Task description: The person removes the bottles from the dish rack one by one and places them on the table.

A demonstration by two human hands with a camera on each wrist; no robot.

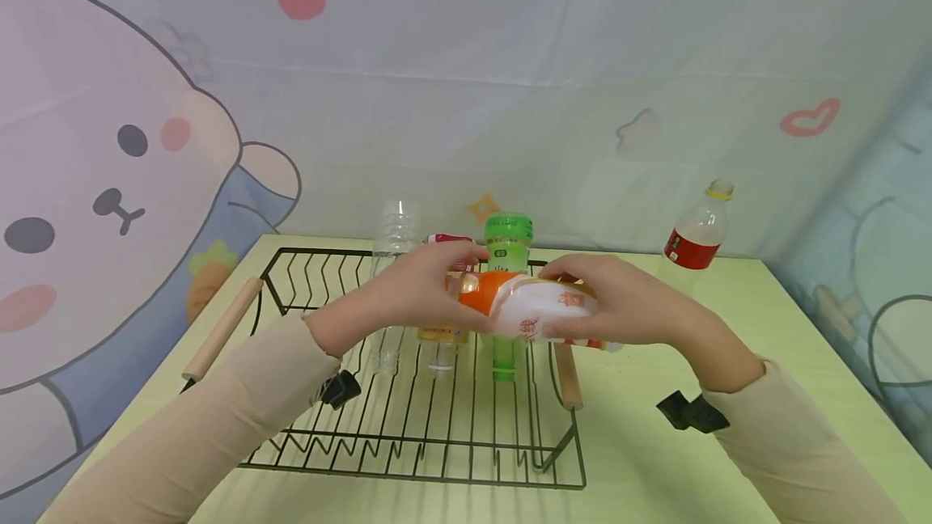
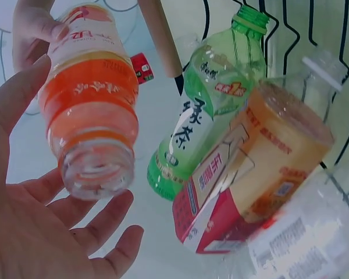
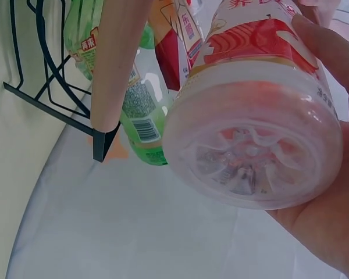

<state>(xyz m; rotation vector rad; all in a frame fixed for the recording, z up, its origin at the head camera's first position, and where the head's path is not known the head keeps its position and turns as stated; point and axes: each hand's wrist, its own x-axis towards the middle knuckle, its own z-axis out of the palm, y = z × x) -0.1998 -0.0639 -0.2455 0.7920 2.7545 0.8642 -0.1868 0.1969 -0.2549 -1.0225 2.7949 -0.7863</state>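
A plastic drink bottle (image 1: 542, 306) with an orange and white label lies nearly sideways above the right part of a black wire dish rack (image 1: 429, 467). My right hand (image 1: 626, 297) grips it near its base, which faces the camera in the right wrist view. At its mouth end is my left hand (image 1: 422, 285), with thumb and fingers spread around the neck (image 2: 99, 168) in the left wrist view. Inside the rack lean a clear bottle (image 1: 396, 245), a tan-and-red labelled bottle (image 2: 253, 168) and a green tea bottle (image 2: 203, 104), their necks pointing down.
A bottle with a red label (image 1: 693, 249) and no cap stands upright at the table's back right. Wooden handles flank the rack, one on the left (image 1: 224, 328) and one on the right (image 1: 569, 378). Behind the table (image 1: 655, 443) hangs a printed cloth (image 1: 466, 87).
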